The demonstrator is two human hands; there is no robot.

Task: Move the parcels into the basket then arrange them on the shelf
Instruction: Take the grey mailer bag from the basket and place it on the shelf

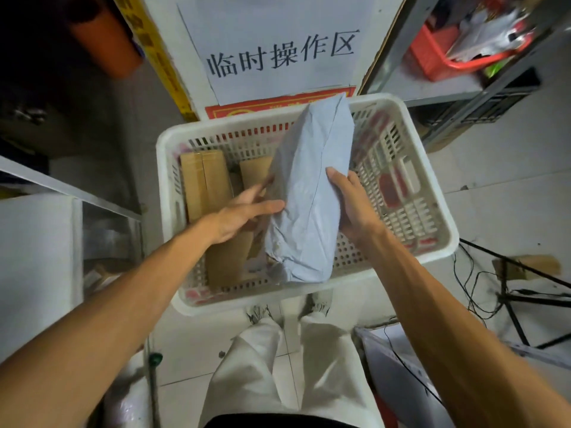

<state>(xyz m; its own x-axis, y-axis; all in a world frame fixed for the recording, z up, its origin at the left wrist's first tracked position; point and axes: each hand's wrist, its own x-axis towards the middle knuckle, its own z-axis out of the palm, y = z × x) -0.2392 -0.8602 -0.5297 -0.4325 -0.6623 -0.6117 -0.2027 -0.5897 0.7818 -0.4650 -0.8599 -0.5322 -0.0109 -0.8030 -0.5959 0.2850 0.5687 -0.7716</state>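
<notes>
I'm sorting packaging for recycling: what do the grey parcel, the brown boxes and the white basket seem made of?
Grey parcel: probably thin plastic mailer film, matte, by its soft creases. Brown boxes: apparently cardboard, dull tan, flat stiff faces. White basket: likely moulded rigid plastic, smooth rim, slotted walls.

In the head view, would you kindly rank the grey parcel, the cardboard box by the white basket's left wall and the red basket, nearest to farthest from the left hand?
1. grey parcel, touching the left hand.
2. cardboard box, left inside the white basket.
3. red basket, upper right on the shelf.
</notes>
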